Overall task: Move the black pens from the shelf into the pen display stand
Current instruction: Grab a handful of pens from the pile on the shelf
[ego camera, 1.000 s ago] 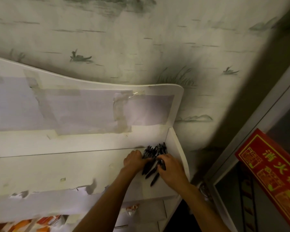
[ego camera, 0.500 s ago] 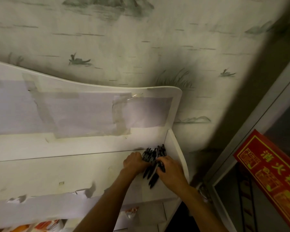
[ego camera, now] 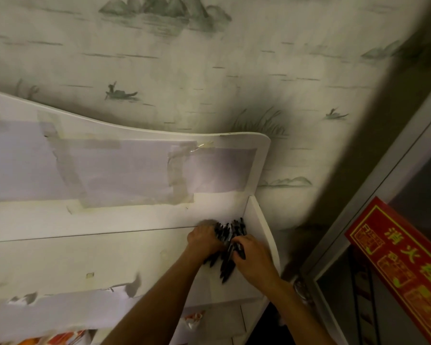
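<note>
Many black pens (ego camera: 228,241) lay in a loose heap at the right end of the white shelf (ego camera: 85,257), tucked against its side panel (ego camera: 261,235). The left hand (ego camera: 203,241) curled over the heap's left edge, and the right hand (ego camera: 253,257) closed in from the right, fingers wrapped on several barrels. A few pens poked out toward the person between the wrists. The step looked like gathering, and doing it well likely meant squeezing the bundle parallel first, sweeping the stragglers in, then lifting with both palms under it. The pen display stand was nowhere in view. A red sign (ego camera: 403,275) hung off to the right.
</note>
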`<state>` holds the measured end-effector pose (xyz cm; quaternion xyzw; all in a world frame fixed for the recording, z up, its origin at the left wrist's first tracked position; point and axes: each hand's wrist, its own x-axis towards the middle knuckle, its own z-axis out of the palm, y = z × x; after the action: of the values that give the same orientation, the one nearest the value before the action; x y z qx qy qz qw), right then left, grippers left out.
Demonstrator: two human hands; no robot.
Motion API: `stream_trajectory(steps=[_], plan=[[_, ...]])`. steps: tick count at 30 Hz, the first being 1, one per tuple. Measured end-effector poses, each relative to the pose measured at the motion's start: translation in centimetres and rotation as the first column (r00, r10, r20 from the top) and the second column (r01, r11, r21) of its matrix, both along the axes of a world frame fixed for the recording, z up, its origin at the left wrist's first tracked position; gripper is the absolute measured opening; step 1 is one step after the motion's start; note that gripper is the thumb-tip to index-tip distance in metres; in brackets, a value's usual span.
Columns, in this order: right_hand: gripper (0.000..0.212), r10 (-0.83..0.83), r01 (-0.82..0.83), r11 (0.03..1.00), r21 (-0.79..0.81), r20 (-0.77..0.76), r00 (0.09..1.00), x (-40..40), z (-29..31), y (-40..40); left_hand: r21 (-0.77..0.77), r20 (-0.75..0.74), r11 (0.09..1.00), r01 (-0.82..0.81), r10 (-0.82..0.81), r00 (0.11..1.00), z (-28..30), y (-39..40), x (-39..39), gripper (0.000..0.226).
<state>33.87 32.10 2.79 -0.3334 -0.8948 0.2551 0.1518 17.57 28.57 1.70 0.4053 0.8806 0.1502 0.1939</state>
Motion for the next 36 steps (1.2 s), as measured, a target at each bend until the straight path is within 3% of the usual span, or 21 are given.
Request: stream_trajectory(steps=[2, 5, 9, 13, 18, 22, 24, 27, 33, 36], plan=[[0.030, -0.001, 0.001, 1.000, -0.010, -0.005, 1.000, 0.0, 0.1, 0.0, 0.013, -0.027, 1.000, -0.022, 0.023, 0.999, -0.7, -0.3, 0.5, 0.053], [0.031, -0.011, 0.011, 1.000, -0.007, 0.006, 1.000, 0.0, -0.1, 0.0, -0.095, -0.072, 0.994, -0.046, 0.040, 0.997, -1.1, -0.8, -0.3, 0.057], [0.030, -0.019, 0.019, 1.000, -0.004, 0.026, 0.999, -0.2, -0.4, 0.2, -0.197, 0.000, 0.971, -0.132, 0.135, 0.991, -1.3, -2.6, -2.2, 0.049], [0.034, 0.004, -0.004, 0.999, -0.039, 0.007, 1.000, -1.1, -0.2, 0.3, -0.103, 0.153, 0.962, -0.251, 0.265, 0.952, -1.4, -4.3, -3.4, 0.046], [0.036, 0.015, -0.015, 0.997, -0.077, -0.010, 1.000, -2.2, 0.3, 0.5, 0.061, 0.380, 0.896, -0.440, 0.387, 0.840, -2.4, -6.7, -4.2, 0.031], [0.036, 0.023, -0.025, 0.998, -0.054, -0.032, 0.999, -3.3, 0.6, 0.5, 0.323, 0.603, 0.725, -0.609, 0.338, 0.722, -3.1, -7.3, -4.3, 0.024], [0.036, 0.036, -0.037, 0.999, -0.037, -0.039, 0.999, -4.0, 0.6, 0.3, 0.453, 0.677, 0.633, -0.628, 0.213, 0.704, -2.9, -7.4, -4.1, 0.026], [0.037, 0.057, -0.057, 0.998, 0.001, -0.004, 0.998, -4.6, 0.5, 0.0, 0.565, 0.688, 0.570, -0.596, 0.073, 0.722, -2.3, -7.5, -3.8, 0.023], [0.036, 0.074, -0.075, 0.996, 0.040, 0.029, 0.997, -4.6, 0.4, 0.2, 0.513, 0.668, 0.586, -0.627, 0.186, 0.721, -3.3, -7.9, -3.6, 0.023], [0.036, 0.099, -0.100, 0.994, 0.049, 0.022, 0.995, -4.3, 0.3, 0.3, 0.550, 0.643, 0.514, -0.658, 0.241, 0.727, -3.3, -7.7, -3.5, 0.023]])
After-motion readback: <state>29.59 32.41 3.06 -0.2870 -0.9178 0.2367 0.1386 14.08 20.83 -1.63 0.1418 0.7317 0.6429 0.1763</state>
